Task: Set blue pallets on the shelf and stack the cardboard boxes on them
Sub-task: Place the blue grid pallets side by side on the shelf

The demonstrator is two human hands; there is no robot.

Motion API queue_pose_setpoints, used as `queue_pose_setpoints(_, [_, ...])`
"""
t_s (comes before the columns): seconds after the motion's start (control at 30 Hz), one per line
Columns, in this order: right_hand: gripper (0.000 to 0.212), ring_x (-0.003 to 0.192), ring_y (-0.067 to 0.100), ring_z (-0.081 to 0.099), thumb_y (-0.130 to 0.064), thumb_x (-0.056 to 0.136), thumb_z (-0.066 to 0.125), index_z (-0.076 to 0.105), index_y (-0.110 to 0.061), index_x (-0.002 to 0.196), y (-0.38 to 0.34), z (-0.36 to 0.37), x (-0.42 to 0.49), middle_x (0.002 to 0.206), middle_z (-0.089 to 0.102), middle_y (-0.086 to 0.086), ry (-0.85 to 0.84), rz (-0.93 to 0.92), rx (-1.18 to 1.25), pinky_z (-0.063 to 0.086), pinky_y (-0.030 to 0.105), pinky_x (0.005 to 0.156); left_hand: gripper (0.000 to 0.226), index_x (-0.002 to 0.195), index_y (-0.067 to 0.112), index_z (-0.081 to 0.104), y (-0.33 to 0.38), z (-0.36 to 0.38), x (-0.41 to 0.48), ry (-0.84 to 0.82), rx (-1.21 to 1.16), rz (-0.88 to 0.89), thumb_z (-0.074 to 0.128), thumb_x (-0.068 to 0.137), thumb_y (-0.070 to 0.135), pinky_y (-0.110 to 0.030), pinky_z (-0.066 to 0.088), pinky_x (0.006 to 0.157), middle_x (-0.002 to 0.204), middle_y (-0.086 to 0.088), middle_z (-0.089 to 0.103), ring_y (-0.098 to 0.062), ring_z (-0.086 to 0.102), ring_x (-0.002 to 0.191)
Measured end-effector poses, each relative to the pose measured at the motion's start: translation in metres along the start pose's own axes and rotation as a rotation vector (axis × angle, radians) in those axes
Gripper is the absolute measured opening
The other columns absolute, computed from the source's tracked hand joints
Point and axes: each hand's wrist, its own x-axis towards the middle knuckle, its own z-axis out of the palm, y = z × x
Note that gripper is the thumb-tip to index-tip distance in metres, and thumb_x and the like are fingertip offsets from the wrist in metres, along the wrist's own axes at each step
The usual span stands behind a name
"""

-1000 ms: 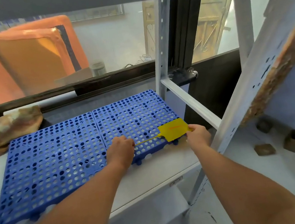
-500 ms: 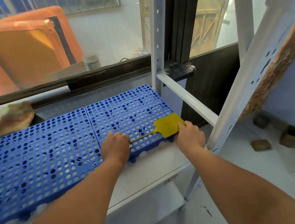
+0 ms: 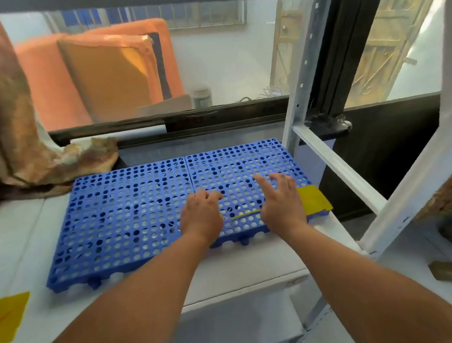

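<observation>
Pallet step, tail end by my read. The left blue perforated plastic pallet point(image 3: 124, 215) and right blue perforated plastic pallet point(image 3: 241, 162) lie flat and edge to edge on the white metal shelf deck point(image 3: 234, 265), the right one close against the white slotted upright point(image 3: 301, 75). Both hands are on the right pallet's top. The left hand point(image 3: 202, 214) is just right of the seam, fingers loosely bent, nothing gripped as far as I can see. The right hand point(image 3: 280, 201) has fingers spread and flat on the grid, holding nothing. A yellow tag point(image 3: 314, 200) sits on that pallet's front right corner, partly under the right hand. No cardboard boxes on the pallets. Looks like a final press or seat check. Next: lift both hands clear, fetch the first box, land it square on the grid. The loose tag may slip or get trapped under a box.
</observation>
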Motion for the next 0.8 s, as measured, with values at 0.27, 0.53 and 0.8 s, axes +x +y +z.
queue_pose_setpoints(0.27, [0.052, 0.121, 0.029, 0.04, -0.005, 0.088, 0.044, 0.045, -0.017, 0.139, -0.141, 0.021, 0.003, 0.132, 0.046, 0.011, -0.092, -0.282, 0.118, 0.043, 0.039, 0.091, 0.031, 0.122, 0.018, 0.057, -0.128, -0.053, -0.037, 0.058, 0.087, -0.133, 0.043, 0.095, 0.011, -0.038, 0.046, 0.088, 0.123, -0.007, 0.053, -0.027, 0.043, 0.118])
queue_pose_setpoints(0.53, [0.039, 0.112, 0.028, 0.055, -0.011, 0.093, 0.043, 0.055, -0.02, 0.129, -0.303, 0.048, -0.028, 0.129, 0.054, 0.009, -0.344, -0.445, 0.11, 0.049, 0.039, 0.088, 0.031, 0.119, 0.018, 0.061, -0.278, -0.106, -0.093, 0.063, -0.05, -0.231, 0.047, 0.091, 0.014, -0.036, 0.046, 0.091, 0.126, -0.009, 0.059, -0.029, 0.052, 0.117])
queue_pose_setpoints(0.8, [0.033, 0.104, 0.026, 0.062, -0.013, 0.092, 0.044, 0.065, -0.018, 0.117, -0.428, 0.104, -0.078, 0.118, 0.066, 0.01, -0.525, -0.206, 0.22, 0.048, 0.029, 0.08, 0.047, 0.129, 0.021, 0.054, -0.424, -0.123, -0.163, -0.167, -0.002, -0.254, 0.038, 0.091, -0.001, -0.039, 0.048, 0.094, 0.135, -0.005, 0.049, -0.025, 0.05, 0.119])
